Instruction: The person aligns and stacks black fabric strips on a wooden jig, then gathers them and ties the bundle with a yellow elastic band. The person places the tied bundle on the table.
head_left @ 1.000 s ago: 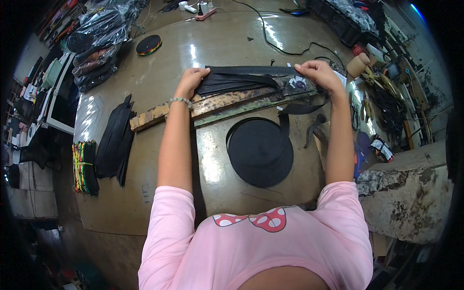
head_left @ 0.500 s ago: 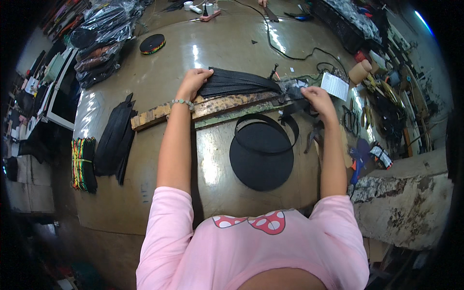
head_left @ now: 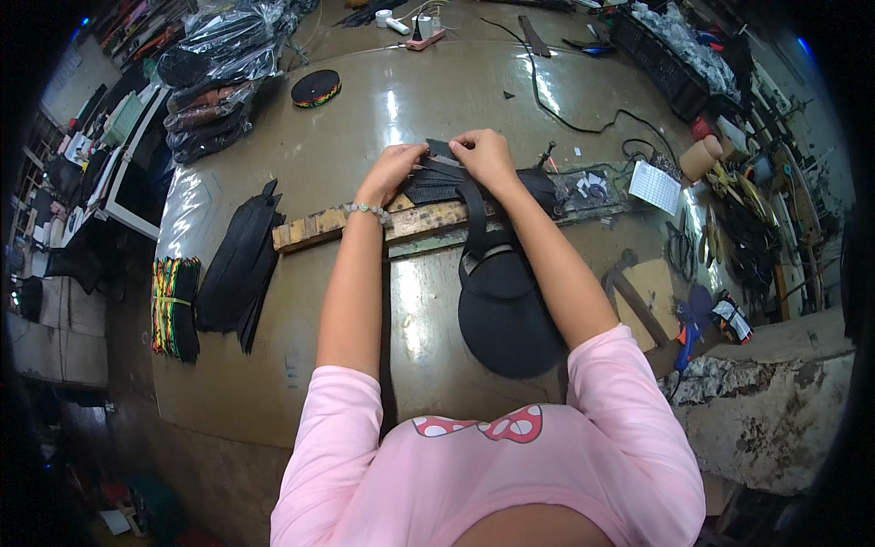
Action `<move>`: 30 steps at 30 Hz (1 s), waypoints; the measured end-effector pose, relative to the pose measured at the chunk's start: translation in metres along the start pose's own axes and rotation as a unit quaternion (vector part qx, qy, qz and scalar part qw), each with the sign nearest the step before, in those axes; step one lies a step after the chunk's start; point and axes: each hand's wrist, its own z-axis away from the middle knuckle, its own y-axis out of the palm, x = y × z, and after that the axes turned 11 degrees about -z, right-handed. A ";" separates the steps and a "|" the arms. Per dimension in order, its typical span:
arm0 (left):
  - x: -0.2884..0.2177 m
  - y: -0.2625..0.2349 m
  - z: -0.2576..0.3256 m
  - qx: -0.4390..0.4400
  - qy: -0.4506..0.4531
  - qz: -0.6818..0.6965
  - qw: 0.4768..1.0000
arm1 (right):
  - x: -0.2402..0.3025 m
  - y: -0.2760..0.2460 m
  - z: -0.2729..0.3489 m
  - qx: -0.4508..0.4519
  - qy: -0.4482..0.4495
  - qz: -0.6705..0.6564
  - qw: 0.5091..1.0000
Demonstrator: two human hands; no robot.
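Black strap, apparently in both hands

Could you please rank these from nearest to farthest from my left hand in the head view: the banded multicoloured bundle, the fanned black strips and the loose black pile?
From your left hand:
1. Fanned black strips: right at the fingers.
2. Loose black pile: to the left, nearer your body.
3. Banded multicoloured bundle: farther left, just past the pile.

No legible text, only tiny unreadable marks on the white sheet.
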 end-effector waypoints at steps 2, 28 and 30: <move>-0.001 0.002 -0.001 -0.002 0.000 -0.021 1.000 | -0.003 0.002 0.000 0.011 0.000 -0.001 1.000; 0.003 0.008 -0.007 -0.045 0.001 -0.075 0.996 | -0.085 -0.179 0.086 0.097 0.287 -0.227 0.925; 0.001 0.009 -0.005 -0.051 0.007 -0.062 0.997 | -0.091 -0.177 0.086 0.087 0.278 -0.221 0.931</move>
